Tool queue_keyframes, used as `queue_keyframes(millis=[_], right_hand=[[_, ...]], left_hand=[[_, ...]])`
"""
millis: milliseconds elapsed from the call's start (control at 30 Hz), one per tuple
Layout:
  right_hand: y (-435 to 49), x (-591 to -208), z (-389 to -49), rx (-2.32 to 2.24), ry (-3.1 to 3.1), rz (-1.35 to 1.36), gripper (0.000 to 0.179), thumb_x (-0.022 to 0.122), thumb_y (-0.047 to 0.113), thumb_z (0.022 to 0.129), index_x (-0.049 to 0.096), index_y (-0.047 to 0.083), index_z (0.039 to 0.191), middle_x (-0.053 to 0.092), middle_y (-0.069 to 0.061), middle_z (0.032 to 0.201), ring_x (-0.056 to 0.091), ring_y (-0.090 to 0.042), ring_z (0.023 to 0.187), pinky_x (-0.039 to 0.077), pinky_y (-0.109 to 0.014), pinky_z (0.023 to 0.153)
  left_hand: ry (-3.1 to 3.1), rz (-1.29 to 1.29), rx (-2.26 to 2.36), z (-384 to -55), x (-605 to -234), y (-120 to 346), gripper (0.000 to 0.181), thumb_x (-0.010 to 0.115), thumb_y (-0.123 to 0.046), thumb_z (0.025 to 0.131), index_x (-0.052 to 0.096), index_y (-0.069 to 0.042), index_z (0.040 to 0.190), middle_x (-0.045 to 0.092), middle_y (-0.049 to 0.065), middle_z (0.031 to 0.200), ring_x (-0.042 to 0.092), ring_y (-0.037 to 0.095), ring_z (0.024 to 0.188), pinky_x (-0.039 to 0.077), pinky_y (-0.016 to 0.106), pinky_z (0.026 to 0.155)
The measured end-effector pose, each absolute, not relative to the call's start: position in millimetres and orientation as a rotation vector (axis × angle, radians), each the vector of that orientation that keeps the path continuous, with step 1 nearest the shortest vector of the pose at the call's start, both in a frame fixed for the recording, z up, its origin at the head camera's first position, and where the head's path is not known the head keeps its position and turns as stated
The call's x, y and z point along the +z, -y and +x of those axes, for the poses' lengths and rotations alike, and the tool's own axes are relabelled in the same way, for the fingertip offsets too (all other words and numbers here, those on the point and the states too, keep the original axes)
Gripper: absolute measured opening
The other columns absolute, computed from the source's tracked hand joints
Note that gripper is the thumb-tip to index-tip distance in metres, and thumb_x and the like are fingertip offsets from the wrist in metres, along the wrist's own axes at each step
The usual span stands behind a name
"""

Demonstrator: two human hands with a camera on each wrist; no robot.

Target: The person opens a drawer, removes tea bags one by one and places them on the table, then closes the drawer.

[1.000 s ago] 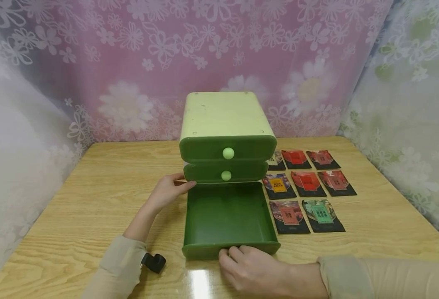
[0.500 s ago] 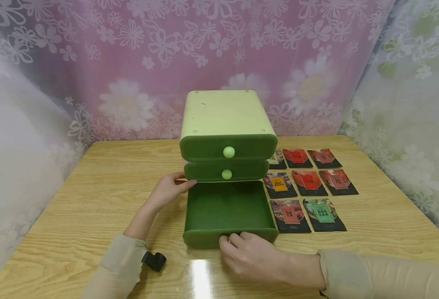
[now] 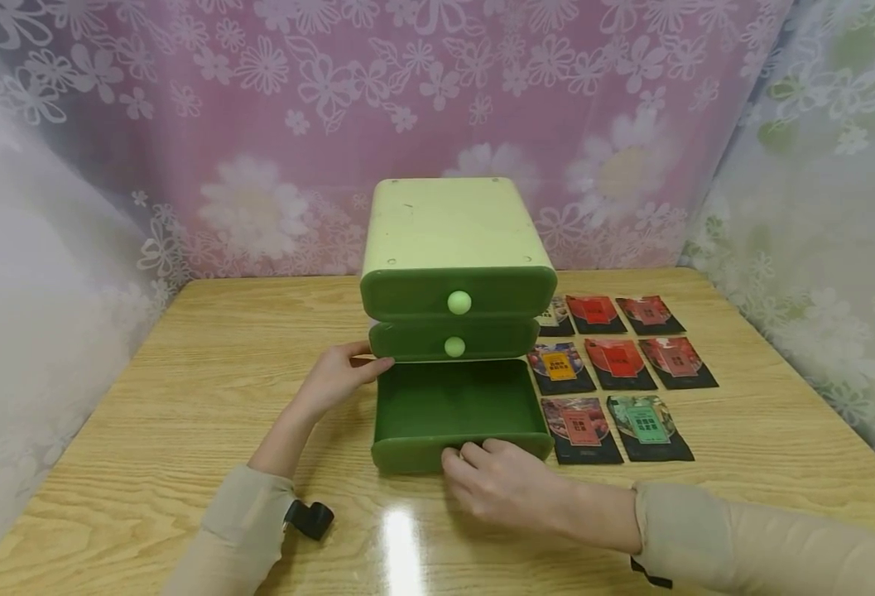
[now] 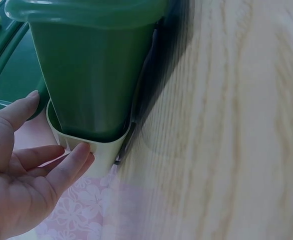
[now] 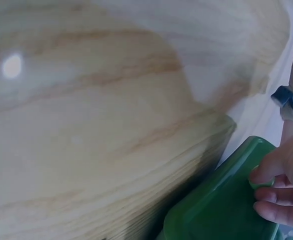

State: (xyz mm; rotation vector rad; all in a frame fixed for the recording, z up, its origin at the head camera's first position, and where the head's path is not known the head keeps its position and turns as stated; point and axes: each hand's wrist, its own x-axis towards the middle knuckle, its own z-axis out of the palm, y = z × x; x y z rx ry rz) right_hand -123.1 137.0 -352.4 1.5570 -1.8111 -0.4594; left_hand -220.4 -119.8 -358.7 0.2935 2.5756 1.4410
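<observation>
A small drawer cabinet (image 3: 448, 219) with a cream top and green drawers stands mid-table. Its bottom drawer (image 3: 455, 406) is partly out, and no items show inside it. My right hand (image 3: 507, 488) pinches that drawer's round, light green knob (image 5: 261, 180) between thumb and fingers; the head view hides the knob. At the cabinet's left side is my left hand (image 3: 340, 377). Its thumb touches the edge of the middle drawer (image 4: 16, 75), while the extended fingers touch the cabinet's cream rim (image 4: 94, 145).
Several flat packets, among them a green-labelled one (image 3: 649, 426) and a red one (image 3: 619, 364), lie in rows right of the cabinet on the wooden table (image 3: 258, 323). The upper drawer (image 3: 415, 296) is pushed in. A flowered curtain (image 3: 437, 99) hangs behind.
The bottom drawer has slid inward, away from me, with my right hand moving along on its knob. My left hand has stayed at the cabinet's side.
</observation>
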Motion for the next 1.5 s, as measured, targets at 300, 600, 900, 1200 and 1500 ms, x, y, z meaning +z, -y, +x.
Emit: queue_keyframes(millis=[300,600,900,1200,1500], right_hand=[[-142,-354,-135,-0.467,1.839,1.580,0.058,0.013,0.000,0.096,0.070,0.010,0.091,0.057,-0.008,0.096,0.055,-0.013,0.064,0.046,-0.020,0.052],[-142,-359,-145,-0.478,1.829,1.566,0.061,0.011,-0.002,0.098,0.070,0.011,0.090,0.057,-0.007,0.096,0.054,-0.012,0.066,0.044,-0.018,0.051],[-142,-361,-156,-0.488,1.845,1.563,0.063,0.008,-0.002,0.098,0.069,0.011,0.091,0.057,-0.007,0.097,0.054,-0.013,0.069,0.045,-0.018,0.053],[-141,-362,-163,-0.432,1.871,1.544,0.059,0.008,0.000,0.099,0.066,0.007,0.090,0.056,-0.008,0.095,0.053,-0.012,0.067,0.046,-0.018,0.053],[-139,-362,-171,-0.417,1.942,1.509,0.062,0.004,-0.002,0.098,0.064,0.007,0.091,0.054,-0.007,0.092,0.053,-0.012,0.066,0.046,-0.018,0.052]], left_hand=[[-2.575,0.280,1.448,-222,-358,118,0.065,0.062,-0.048,0.084,0.049,-0.006,0.133,0.058,0.012,0.123,0.057,0.024,0.110,0.046,0.043,0.089],[-2.577,0.282,1.439,-220,-358,120,0.065,0.062,-0.048,0.085,0.050,-0.006,0.133,0.058,0.013,0.122,0.058,0.026,0.109,0.047,0.044,0.087],[-2.579,0.286,1.448,-221,-359,120,0.063,0.062,-0.047,0.085,0.051,-0.007,0.132,0.059,0.012,0.122,0.058,0.025,0.108,0.048,0.042,0.085],[-2.590,0.302,1.436,-221,-359,119,0.062,0.062,-0.045,0.086,0.051,-0.004,0.132,0.058,0.015,0.122,0.057,0.027,0.109,0.047,0.044,0.086],[-2.597,0.304,1.435,-220,-358,119,0.061,0.062,-0.045,0.086,0.052,-0.004,0.131,0.059,0.014,0.121,0.059,0.026,0.108,0.047,0.043,0.087]])
